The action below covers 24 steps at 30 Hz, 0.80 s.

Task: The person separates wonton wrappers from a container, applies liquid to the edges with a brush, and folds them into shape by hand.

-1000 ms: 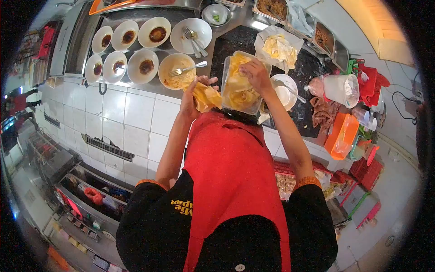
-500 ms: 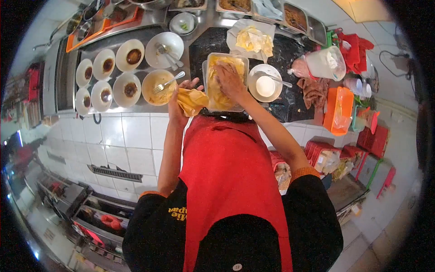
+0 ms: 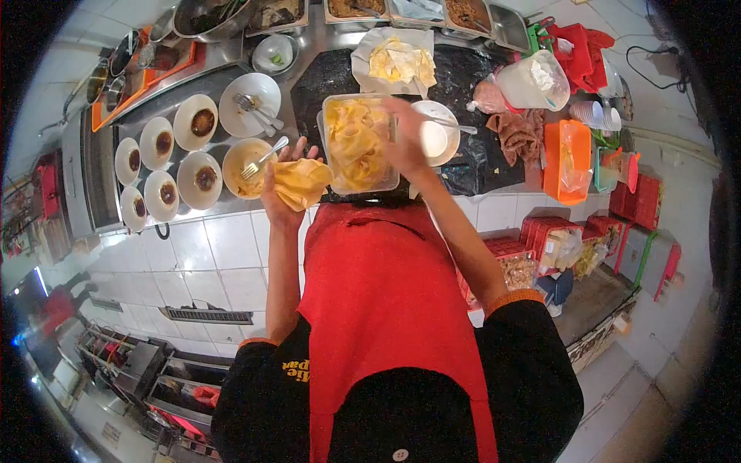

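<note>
My left hand (image 3: 279, 202) holds a few thin yellow wonton wrappers (image 3: 302, 182) in its palm, thumb and fingertips showing at their edge. Just right of it stands a clear plastic container (image 3: 363, 186) holding more folded yellow wrappers (image 3: 353, 135). Smeared by motion, my right hand (image 3: 407, 139) is over the container's right rim, close to a white bowl (image 3: 450, 156) with pale contents and a utensil across its top. Whether its fingers grip anything is not visible. Left of my left hand is a bowl (image 3: 234, 185) with brownish residue and a fork (image 3: 258, 163).
Several white bowls (image 3: 199, 180) with dark sauce line the left counter. A bowl with spoons (image 3: 255, 91) stands behind. Yellow wrappers on paper (image 3: 401, 62) lie at the back. To the right are a brown cloth (image 3: 515, 137), a tub of white powder (image 3: 534, 81) and an orange basket (image 3: 567, 162).
My right hand has lifted off the wrappers in the container and moved right, uncovering them. My left hand still holds its wrappers, and the camera view has shifted slightly.
</note>
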### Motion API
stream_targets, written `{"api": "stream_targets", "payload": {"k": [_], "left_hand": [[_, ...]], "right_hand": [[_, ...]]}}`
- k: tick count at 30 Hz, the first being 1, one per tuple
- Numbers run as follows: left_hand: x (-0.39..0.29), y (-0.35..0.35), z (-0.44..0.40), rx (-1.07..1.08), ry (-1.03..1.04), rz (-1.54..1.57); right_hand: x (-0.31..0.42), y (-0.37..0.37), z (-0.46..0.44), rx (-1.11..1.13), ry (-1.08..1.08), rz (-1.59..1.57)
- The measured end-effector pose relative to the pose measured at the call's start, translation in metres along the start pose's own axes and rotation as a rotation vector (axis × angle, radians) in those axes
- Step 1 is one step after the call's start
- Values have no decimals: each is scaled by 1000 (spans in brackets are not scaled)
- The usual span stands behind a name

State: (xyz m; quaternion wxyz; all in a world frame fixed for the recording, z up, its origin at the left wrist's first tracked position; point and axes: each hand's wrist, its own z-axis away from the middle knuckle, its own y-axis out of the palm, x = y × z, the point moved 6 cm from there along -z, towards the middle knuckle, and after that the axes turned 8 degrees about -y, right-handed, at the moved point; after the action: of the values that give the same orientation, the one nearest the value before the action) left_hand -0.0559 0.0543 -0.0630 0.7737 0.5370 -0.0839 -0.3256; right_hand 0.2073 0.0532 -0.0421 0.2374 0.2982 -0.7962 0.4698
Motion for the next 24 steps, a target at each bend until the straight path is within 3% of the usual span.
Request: {"api": "stream_targets", "payload": {"k": [1, 3, 5, 6, 10, 12, 14, 22, 24], "left_hand": [[-1, 5, 0, -4, 3, -1], [1, 20, -1, 105, -13, 128], [8, 25, -7, 123, -25, 36], [13, 27, -11, 142, -40, -56], [37, 47, -25, 150, -140, -179], [52, 63, -31, 284, -188, -171], [60, 76, -31, 263, -226, -178], [74, 53, -44, 76, -285, -201], [69, 64, -45, 91, -169, -184]], "right_hand": [[-11, -23, -2, -73, 103, -5], [-21, -72, -5, -205, 80, 132], [-22, -91, -8, -189, 252, -61], [-15, -94, -11, -96, 239, -75], [39, -58, -8, 181, 270, -364], [63, -36, -12, 179, 150, -379], [75, -32, -14, 154, 18, -275], [60, -26, 2, 140, 173, -240], [63, -26, 0, 131, 144, -224]]}}
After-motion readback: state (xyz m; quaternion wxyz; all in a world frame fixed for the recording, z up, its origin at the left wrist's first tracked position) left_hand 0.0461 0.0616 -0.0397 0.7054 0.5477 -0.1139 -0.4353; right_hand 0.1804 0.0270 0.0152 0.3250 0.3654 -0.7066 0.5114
